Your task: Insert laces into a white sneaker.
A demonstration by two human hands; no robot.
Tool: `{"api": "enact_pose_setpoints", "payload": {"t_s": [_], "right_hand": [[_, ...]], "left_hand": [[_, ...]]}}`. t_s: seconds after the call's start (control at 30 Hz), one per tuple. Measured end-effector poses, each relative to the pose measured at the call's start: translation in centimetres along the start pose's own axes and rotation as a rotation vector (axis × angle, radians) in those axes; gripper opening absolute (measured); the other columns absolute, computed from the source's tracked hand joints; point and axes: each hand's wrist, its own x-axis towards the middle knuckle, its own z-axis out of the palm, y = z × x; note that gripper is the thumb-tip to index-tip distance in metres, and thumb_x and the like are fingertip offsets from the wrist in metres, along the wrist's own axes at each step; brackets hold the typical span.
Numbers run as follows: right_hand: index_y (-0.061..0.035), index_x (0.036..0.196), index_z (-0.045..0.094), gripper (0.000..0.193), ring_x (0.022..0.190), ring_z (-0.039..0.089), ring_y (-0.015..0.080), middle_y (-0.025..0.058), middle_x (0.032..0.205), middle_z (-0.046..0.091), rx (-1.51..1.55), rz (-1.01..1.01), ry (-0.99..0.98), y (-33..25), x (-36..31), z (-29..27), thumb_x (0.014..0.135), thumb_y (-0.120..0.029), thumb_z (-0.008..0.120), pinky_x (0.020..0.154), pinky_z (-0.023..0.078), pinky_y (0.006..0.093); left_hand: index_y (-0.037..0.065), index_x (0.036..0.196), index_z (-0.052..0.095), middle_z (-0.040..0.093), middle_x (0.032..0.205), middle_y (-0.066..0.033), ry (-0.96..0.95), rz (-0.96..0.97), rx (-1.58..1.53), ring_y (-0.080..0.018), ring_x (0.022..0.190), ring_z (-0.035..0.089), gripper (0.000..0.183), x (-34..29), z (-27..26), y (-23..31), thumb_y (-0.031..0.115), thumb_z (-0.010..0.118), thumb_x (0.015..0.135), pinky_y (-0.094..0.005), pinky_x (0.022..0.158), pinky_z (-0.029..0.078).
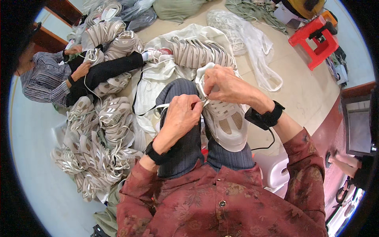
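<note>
A white and beige sneaker rests on my lap, its toe pointing toward me. White lacing crosses its front in several rows. My left hand is closed in a pinch on a white shoelace beside the shoe's left edge, and part of the lace trails off to the left. Over the shoe's opening, my right hand has its fingers curled in at the upper lacing. What those fingers hold is hidden behind them.
Stacked sneakers lie on a white sheet ahead, and a heap of sneakers is at the left. A co-worker sits there handling a shoe. A red stool and a clear plastic bag are at the far right.
</note>
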Motion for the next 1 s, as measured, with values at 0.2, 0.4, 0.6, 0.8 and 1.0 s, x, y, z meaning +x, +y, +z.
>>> {"api": "enact_pose_setpoints", "payload": {"t_s": [0.2,0.4,0.6,0.8,1.0], "right_hand": [[-0.0092,0.070,0.071,0.005,0.096,0.059,0.0276,0.0027,0.083,0.066,0.009,0.058,-0.112,0.1,0.6,-0.3,0.065,-0.007,0.070,0.086,0.039,0.0416],[-0.0071,0.072,0.068,0.003,0.099,0.057,0.0278,0.0046,0.085,0.063,-0.032,0.001,-0.087,0.2,0.3,0.1,0.069,-0.008,0.069,0.086,0.039,0.0414],[-0.0014,0.076,0.063,0.004,0.104,0.054,0.0305,0.0123,0.101,0.057,-0.268,-0.119,0.008,-1.9,-1.4,-0.3,0.072,-0.002,0.064,0.086,0.039,0.0436],[0.0033,0.087,0.056,0.012,0.087,0.060,0.0411,0.0212,0.101,0.059,-0.562,-0.103,0.358,2.7,-2.6,-5.5,0.077,0.007,0.052,0.072,0.050,0.0476],[0.0021,0.088,0.058,0.004,0.080,0.058,0.0312,0.0153,0.090,0.055,-0.534,0.298,0.377,4.7,-6.0,-11.2,0.086,-0.001,0.059,0.069,0.047,0.0388]], "left_hand": [[-0.006,0.082,0.068,0.061,0.056,-0.0127,0.047,0.011,0.021,-0.0203,0.049,0.066,0.027,0.7,0.8,-0.7,0.017,0.059,0.091,-0.0327,0.050,0.049],[-0.005,0.076,0.068,0.063,0.069,-0.0252,0.116,0.135,0.191,-0.0432,0.070,0.065,0.023,0.6,0.7,-0.4,0.015,0.060,0.086,-0.0465,0.065,0.052],[-0.002,0.098,0.070,0.069,0.080,-0.0074,0.115,-0.035,-0.197,-0.0131,0.059,0.064,0.016,-0.5,0.5,-0.2,0.011,0.061,0.093,-0.0278,0.051,0.050],[0.000,0.101,0.070,0.068,0.097,-0.0083,0.189,0.175,-0.149,-0.0118,0.061,0.064,0.013,-1.3,0.3,-1.5,0.004,0.062,0.092,-0.0249,0.051,0.050],[0.002,0.098,0.071,0.071,0.085,-0.0186,0.229,0.308,0.108,-0.0336,0.060,0.064,0.015,-1.7,0.7,-0.6,0.014,0.063,0.092,-0.0393,0.059,0.050]]}}
